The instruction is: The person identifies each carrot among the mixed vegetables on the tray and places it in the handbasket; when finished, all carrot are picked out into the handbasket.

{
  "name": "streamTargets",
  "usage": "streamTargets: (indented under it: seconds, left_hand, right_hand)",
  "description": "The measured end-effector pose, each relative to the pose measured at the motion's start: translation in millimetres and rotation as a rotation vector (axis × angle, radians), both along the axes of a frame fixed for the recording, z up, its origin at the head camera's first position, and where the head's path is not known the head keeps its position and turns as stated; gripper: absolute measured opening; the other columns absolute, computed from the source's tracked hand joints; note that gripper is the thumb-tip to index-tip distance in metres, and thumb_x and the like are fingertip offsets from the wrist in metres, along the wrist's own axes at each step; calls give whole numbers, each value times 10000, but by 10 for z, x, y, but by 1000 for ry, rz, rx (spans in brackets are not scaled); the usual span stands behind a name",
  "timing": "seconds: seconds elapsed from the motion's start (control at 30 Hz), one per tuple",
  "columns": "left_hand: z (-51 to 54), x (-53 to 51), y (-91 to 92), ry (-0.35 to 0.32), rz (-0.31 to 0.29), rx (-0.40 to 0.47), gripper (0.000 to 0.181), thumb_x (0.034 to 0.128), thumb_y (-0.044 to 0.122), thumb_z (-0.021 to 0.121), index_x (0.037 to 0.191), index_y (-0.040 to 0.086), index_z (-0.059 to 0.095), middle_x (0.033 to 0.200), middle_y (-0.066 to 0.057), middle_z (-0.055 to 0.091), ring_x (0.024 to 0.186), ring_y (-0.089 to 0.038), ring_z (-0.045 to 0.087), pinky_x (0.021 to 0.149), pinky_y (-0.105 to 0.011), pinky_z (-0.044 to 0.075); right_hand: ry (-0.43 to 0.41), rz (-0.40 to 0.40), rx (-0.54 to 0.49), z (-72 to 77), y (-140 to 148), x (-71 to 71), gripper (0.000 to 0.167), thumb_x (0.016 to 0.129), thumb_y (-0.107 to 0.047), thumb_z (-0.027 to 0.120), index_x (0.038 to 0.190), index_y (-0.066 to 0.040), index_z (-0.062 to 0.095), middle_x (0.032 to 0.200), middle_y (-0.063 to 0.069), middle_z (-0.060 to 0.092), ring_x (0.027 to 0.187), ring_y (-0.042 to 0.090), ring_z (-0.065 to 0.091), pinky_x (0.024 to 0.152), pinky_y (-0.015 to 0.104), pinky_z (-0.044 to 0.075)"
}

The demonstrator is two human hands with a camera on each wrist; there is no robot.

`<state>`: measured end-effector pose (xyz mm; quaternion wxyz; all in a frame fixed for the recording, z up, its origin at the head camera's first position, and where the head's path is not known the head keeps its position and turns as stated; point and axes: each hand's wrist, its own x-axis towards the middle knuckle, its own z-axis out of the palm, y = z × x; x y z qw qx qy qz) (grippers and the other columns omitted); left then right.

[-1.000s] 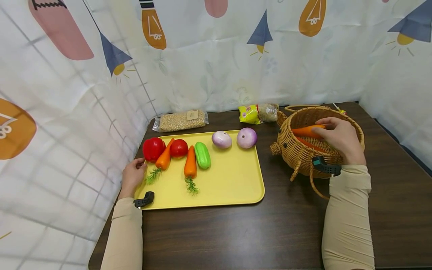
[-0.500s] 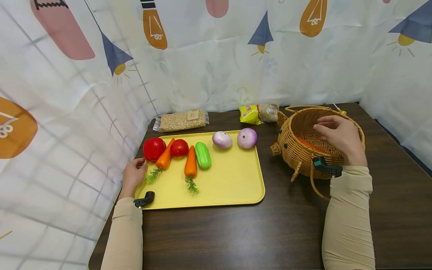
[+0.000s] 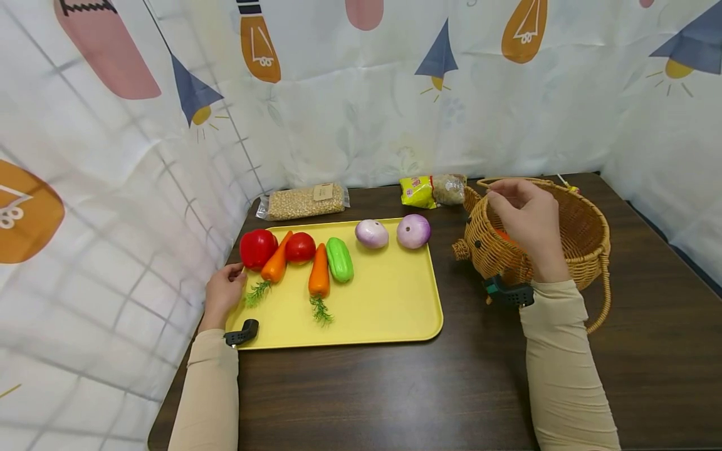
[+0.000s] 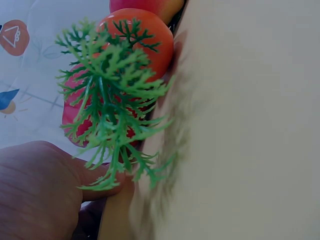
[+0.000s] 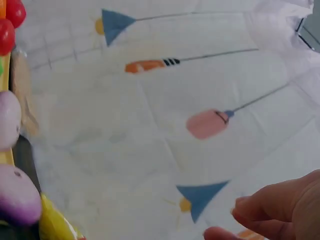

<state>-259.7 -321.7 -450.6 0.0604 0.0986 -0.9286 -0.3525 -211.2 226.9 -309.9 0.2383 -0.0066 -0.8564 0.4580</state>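
At the left side of the yellow tray point(image 3: 383, 294), my left hand point(image 3: 223, 297) pinches the rim, its thumb on the edge in the left wrist view. Near it on the tray lie a red bell pepper point(image 3: 257, 249), a carrot point(image 3: 274, 266) with green leaves point(image 4: 112, 100), a tomato point(image 3: 299, 248), a second carrot point(image 3: 318, 275) and a green cucumber point(image 3: 339, 260). Two purple onions point(image 3: 371, 233) sit at the tray's far right. My right hand point(image 3: 530, 222) hovers over the wicker basket point(image 3: 586, 225), fingers loosely bent, holding nothing. Something orange point(image 3: 504, 235) shows inside the basket, mostly hidden by the hand.
Behind the tray lie a clear bag of grain point(image 3: 307, 202) and a yellow packet point(image 3: 417, 191). The basket's rope handle point(image 3: 605, 300) hangs over its right front. A patterned curtain point(image 3: 361, 125) borders the dark table point(image 3: 395, 394).
My right hand let go of a carrot inside the basket, then rose and moved left over the rim. The rope handle now hangs farther right. My left hand stays at the tray.
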Motion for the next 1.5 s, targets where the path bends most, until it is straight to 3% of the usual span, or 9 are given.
streamTargets:
  seconds: [0.27,0.4,0.73,0.97,1.17,1.37,1.5]
  left_hand:
    - [1,-3,5,1,5,9,369,1020,130,474,1340,-40,541,1194,-232,587,1032,-345,538,816,-387,422]
    - [1,-5,1,1,6,7,370,1020,133,474,1341,-38,540,1197,-232,587,1038,-348,540,819,-391,424]
    - [6,4,-13,-6,10,2,379,1023,142,474,1354,-31,533,1212,-229,583,1050,-350,539,822,-396,428]
    - [-1,-6,-6,-2,15,10,377,1021,141,475,1348,-35,537,1211,-232,584,1049,-350,540,831,-398,427]
    - [-5,-7,-4,-4,13,17,376,1021,141,475,1348,-34,537,1214,-231,583,1052,-348,540,833,-397,430]
    - [-2,-7,-2,0,11,11,375,1020,142,477,1344,-36,541,1204,-230,587,1042,-347,543,815,-393,431]
    - [-10,-13,5,-7,17,8,379,1022,157,478,1349,-22,542,1201,-213,590,1044,-338,544,816,-390,436]
  right_hand:
    - [126,97,1,-101,-520,-59,186,945,-211,646,1045,-73,723,947,75,710,824,121,612,769,233,478]
    - [151,152,-9,-193,-712,-99,152,932,-173,659,1019,-65,720,921,65,714,812,156,641,764,273,500]
    - [111,257,-17,-442,-1120,-155,131,928,-121,649,1023,-59,714,925,58,710,834,165,664,759,339,540]
    - [149,319,64,-651,-1423,-193,120,895,-79,670,994,-35,721,926,59,712,820,169,660,760,348,559]
    - [54,410,4,-786,-1720,-165,136,889,-86,677,1013,-39,707,957,53,711,861,175,664,780,341,554]
    - [-49,452,-33,-906,-2057,-121,222,880,-121,699,1094,-64,693,1035,57,705,874,223,674,787,341,550]
    - [-51,474,-82,-941,-2274,-93,258,874,-118,703,1123,-51,685,1084,70,688,903,267,667,790,365,558]
